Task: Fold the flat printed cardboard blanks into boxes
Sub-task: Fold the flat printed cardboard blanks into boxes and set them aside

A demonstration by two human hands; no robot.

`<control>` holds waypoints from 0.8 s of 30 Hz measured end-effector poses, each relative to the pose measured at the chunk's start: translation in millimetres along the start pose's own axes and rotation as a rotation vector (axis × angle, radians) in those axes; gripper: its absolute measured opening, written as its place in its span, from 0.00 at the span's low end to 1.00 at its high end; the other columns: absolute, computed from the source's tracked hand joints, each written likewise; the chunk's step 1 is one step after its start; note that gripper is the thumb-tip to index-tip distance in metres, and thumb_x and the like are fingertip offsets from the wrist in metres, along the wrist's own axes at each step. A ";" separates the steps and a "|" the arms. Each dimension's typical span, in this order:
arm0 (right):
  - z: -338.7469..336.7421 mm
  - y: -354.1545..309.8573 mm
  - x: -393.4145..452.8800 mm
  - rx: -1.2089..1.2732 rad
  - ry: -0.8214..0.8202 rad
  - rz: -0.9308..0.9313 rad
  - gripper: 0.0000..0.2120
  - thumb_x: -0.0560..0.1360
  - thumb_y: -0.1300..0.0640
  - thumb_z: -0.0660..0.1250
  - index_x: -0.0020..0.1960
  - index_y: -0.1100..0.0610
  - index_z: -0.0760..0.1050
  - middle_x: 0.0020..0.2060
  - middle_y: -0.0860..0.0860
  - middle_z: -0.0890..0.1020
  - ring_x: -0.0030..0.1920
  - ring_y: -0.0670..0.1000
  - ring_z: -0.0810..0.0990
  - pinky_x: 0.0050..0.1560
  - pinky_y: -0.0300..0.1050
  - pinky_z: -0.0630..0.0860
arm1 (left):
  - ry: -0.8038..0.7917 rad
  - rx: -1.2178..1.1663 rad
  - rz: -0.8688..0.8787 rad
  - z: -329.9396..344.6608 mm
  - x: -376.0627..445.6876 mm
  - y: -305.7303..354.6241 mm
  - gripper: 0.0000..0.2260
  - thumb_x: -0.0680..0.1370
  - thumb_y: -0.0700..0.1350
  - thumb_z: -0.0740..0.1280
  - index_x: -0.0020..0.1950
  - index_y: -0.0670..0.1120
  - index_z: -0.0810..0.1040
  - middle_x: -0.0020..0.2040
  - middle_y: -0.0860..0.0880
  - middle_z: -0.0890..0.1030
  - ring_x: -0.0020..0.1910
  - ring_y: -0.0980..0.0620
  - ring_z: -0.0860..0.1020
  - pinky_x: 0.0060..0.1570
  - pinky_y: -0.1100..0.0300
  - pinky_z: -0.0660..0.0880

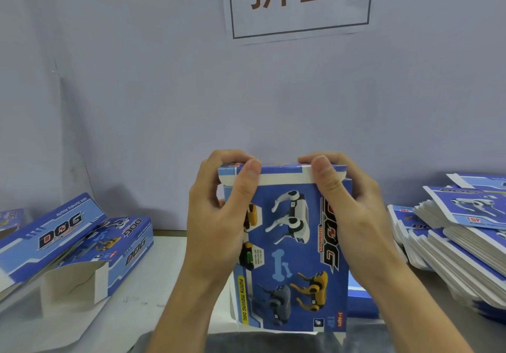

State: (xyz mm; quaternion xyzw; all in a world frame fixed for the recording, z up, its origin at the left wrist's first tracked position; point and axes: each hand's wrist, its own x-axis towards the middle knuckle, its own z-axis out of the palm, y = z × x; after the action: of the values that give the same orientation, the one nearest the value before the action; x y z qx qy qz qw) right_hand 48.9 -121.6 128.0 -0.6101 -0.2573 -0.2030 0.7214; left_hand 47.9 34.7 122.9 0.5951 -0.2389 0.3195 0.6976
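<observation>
Both hands are gripping an upright blue box (290, 246) above the table (164, 270): left hand (219, 210) and right hand (347, 210) curling over its top flap, thumbs pressing. Folded boxes (82, 243) are lying left, flat blanks (451, 243) stacked right.

Two bare forearms in view, no sleeves, no gloves. Left hand (219, 210) & right hand (347, 205): no rings, no watch, no wristband, no tape. Nails short, unpainted, trimmed close; thumbnails plainly visible on both. Fingers slim, knuckles smooth. Wrists narrow, forearms lean, no marks or tattoos visible. Upper arms out of frame, so can't tell what kind of top is worn. At bottom edge, between the forearms, a strip of dark grey garment (246, 343), plain fabric, no print or seams legible; can't tell if shirt or trousers.
</observation>
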 end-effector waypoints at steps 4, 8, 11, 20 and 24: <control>-1.1 -1.4 1.2 0.005 0.002 0.014 0.19 0.66 0.36 0.68 0.48 0.49 0.78 0.37 0.54 0.86 0.34 0.53 0.86 0.30 0.41 0.80 | 0.002 -0.019 -0.009 3.6 -1.0 4.3 0.08 0.76 0.56 0.70 0.48 0.54 0.77 0.48 0.39 0.78 0.41 0.37 0.84 0.31 0.39 0.79; -2.1 -2.3 2.0 0.007 -0.019 0.038 0.18 0.67 0.35 0.68 0.48 0.47 0.78 0.38 0.53 0.86 0.36 0.54 0.87 0.31 0.41 0.80 | 0.027 -0.014 -0.023 7.2 -0.3 7.3 0.08 0.75 0.58 0.70 0.49 0.56 0.77 0.49 0.38 0.77 0.43 0.26 0.78 0.32 0.28 0.74; -1.6 -2.4 1.8 0.009 -0.021 0.051 0.18 0.70 0.35 0.69 0.49 0.48 0.78 0.38 0.53 0.87 0.36 0.54 0.87 0.31 0.41 0.80 | 0.042 -0.018 -0.050 7.8 0.5 9.3 0.06 0.75 0.57 0.68 0.48 0.57 0.78 0.50 0.35 0.77 0.43 0.25 0.77 0.33 0.25 0.73; -5.3 -2.4 2.4 0.072 -0.058 0.066 0.15 0.73 0.42 0.66 0.51 0.53 0.75 0.39 0.55 0.86 0.37 0.57 0.86 0.34 0.49 0.83 | -0.056 0.008 -0.047 4.7 2.5 13.1 0.11 0.74 0.58 0.71 0.50 0.54 0.77 0.46 0.47 0.77 0.42 0.32 0.81 0.35 0.34 0.80; -5.0 -1.2 1.6 0.095 -0.093 0.078 0.11 0.73 0.46 0.64 0.50 0.52 0.76 0.40 0.56 0.85 0.37 0.56 0.86 0.31 0.44 0.81 | -0.129 -0.066 -0.110 -2.3 2.3 10.7 0.11 0.75 0.55 0.70 0.54 0.52 0.76 0.50 0.49 0.78 0.50 0.42 0.85 0.36 0.53 0.81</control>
State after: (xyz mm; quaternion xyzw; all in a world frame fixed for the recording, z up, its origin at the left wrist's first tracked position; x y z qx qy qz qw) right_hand 50.1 -126.7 129.3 -0.5936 -0.2761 -0.1339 0.7440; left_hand 41.6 38.3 131.4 0.6034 -0.2608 0.2334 0.7165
